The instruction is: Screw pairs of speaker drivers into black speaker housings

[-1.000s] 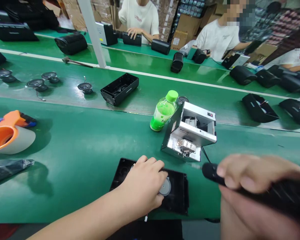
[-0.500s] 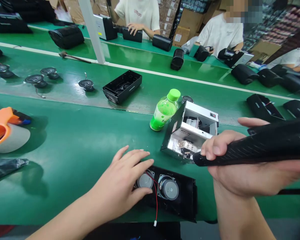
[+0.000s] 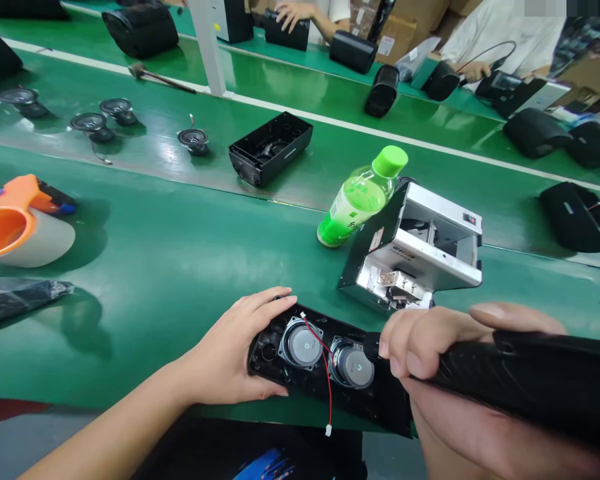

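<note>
My left hand (image 3: 235, 350) clasps the left end of a black speaker housing (image 3: 387, 400), fingers over the far edge and thumb along the near edge. Two round speaker drivers (image 3: 306, 345) sit in the housing with their grey magnets up. A red wire (image 3: 330, 390) with white plugs crosses them and hangs over the near side. My right hand (image 3: 430, 353) is closed around a black electric screwdriver (image 3: 535, 380), held nearly level. Its nose is beside the right driver; the bit and its contact point cannot be made out.
Behind the housing stand a silver-black machine (image 3: 415, 247) and a green-capped bottle (image 3: 363, 197). An orange-rimmed tape dispenser or holder (image 3: 27, 230) and a dark bag (image 3: 23, 300) lie at left. Loose drivers (image 3: 194, 141) and an open black case (image 3: 271, 148) are farther back. Co-workers sit opposite.
My left hand has gone from hovering over the housing to gripping its left end. The screwdriver has come down and left to the right driver. The view has shifted.
</note>
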A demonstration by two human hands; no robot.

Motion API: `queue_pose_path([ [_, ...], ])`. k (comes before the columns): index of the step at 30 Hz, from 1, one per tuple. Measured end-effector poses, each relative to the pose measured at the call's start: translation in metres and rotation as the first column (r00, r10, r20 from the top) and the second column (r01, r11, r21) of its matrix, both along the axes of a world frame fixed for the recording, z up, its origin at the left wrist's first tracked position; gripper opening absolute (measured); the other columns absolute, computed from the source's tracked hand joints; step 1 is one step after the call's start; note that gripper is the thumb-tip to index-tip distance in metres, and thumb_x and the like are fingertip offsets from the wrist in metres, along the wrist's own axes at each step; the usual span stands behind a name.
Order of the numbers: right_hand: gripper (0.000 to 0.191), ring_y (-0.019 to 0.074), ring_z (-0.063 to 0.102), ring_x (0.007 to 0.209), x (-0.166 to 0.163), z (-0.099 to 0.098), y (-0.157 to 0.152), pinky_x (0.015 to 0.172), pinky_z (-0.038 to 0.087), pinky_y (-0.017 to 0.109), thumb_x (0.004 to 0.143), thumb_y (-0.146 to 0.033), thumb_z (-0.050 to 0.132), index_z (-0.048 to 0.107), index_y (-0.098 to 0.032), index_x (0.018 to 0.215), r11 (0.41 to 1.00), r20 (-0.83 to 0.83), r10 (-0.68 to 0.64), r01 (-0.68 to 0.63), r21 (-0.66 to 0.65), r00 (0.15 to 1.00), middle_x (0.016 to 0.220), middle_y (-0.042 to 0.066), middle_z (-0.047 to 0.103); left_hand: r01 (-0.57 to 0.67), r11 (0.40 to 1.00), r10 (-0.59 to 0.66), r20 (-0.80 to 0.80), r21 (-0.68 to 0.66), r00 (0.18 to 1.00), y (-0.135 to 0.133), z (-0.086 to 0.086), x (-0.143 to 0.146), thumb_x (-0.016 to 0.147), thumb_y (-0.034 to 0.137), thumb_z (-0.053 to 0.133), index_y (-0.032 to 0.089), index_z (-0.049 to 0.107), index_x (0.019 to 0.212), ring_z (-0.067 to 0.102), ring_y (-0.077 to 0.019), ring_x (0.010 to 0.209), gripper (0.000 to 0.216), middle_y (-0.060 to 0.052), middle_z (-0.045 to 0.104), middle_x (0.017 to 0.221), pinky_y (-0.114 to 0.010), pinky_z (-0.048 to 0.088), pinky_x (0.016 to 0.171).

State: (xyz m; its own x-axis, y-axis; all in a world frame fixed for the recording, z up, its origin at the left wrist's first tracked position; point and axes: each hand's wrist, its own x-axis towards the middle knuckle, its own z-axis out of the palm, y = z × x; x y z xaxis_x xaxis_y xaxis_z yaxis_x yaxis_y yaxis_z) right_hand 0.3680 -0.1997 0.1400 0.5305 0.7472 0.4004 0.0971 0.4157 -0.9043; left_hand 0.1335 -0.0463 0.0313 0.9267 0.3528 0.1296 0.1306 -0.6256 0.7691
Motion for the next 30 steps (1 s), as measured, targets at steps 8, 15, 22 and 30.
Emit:
queue_pose_path([
  [8, 0.053, 0.0195, 0.056, 0.047, -0.004, -0.016, 0.01, 0.048, 0.048, 0.04, 0.09, -0.081, 0.074, 0.077, -0.035, 0.117, 0.994, -0.058, -0.105, 0.107, 0.019, 0.993, 0.063, -0.004, 0.066, 0.002, 1.0, -0.002, 0.02, 0.003, 1.0, 0.002, -0.002, 0.0, 0.078, 0.067, 0.095, 0.041, 0.023, 0.173, 0.041, -0.0419, 0.162, 0.122, -0.015, 0.041, 0.176, -0.065, 0.041, 0.129],
  [15, 0.043, 0.0186, 0.058, 0.049, -0.003, -0.018, 0.01, 0.049, 0.051, 0.038, 0.096, -0.071, 0.073, 0.079, -0.035, 0.117, 0.999, -0.049, 0.033, -0.032, 0.034, 0.998, 0.064, -0.003, 0.067, 0.006, 1.0, -0.006, 0.028, 0.005, 1.0, 0.002, -0.002, 0.001, 0.079, 0.068, 0.094, 0.039, 0.023, 0.173, 0.043, -0.0422, 0.161, 0.122, -0.016, 0.043, 0.175, -0.064, 0.041, 0.129],
  [22, 0.042, 0.0215, 0.064, 0.059, -0.007, -0.024, 0.005, 0.054, 0.054, 0.04, 0.101, -0.065, 0.07, 0.08, -0.028, 0.119, 0.977, 0.058, 0.215, -0.215, 0.002, 0.975, 0.074, 0.002, 0.071, -0.012, 1.0, 0.012, 0.022, 0.001, 1.0, 0.001, 0.0, 0.0, 0.078, 0.066, 0.096, 0.041, 0.023, 0.173, 0.044, -0.0416, 0.161, 0.122, -0.015, 0.046, 0.173, -0.062, 0.04, 0.13],
  [30, 0.063, 0.0194, 0.058, 0.045, -0.013, -0.03, 0.022, 0.045, 0.05, 0.036, 0.089, -0.086, 0.071, 0.081, -0.025, 0.102, 0.999, -0.012, -0.022, 0.023, 0.03, 1.0, 0.062, -0.001, 0.066, -0.018, 1.0, 0.018, 0.019, -0.01, 1.0, 0.0, 0.001, 0.001, 0.074, 0.061, 0.1, 0.042, 0.024, 0.172, 0.044, -0.0412, 0.161, 0.126, -0.013, 0.044, 0.175, -0.061, 0.042, 0.13],
])
